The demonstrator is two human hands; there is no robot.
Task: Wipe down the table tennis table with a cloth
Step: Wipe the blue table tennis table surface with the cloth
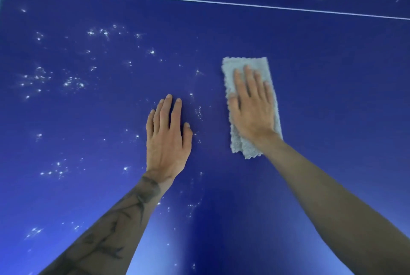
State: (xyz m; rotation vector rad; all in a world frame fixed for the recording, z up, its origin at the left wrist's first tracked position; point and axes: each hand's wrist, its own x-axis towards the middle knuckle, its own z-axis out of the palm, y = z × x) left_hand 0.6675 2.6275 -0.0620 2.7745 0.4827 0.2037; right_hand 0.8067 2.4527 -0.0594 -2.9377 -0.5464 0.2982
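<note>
Cloth: one pale grey cloth, folded into a long strip, lies flat on the table under the right hand; its long axis runs along the fingers, from past the fingertips back to under the wrist, tilted slightly to the right at the near end.
Cloth edges: the far edge shows beyond the fingertips; the near end shows two layered corners beside the wrist; the middle is hidden under the palm.
Right hand: the right hand lies palm down on the cloth, fingers straight and slightly spread, pressing it flat rather than curled round it; slightly blurred.
Left hand: the left hand rests palm down on the bare table, well to the left of the cloth, fingers straight and close together, holding nothing.
Table: one dark blue table fills the view; its edges are cut off on every side.
Line: one thin white line crosses the table well beyond both sets of fingertips.
Specks: many small white specks lie scattered, mostly left of the left fingers; too many and too small to count.
Forearms: two bare forearms, the left with dark tattoos, their shapes hard to make out.
</note>
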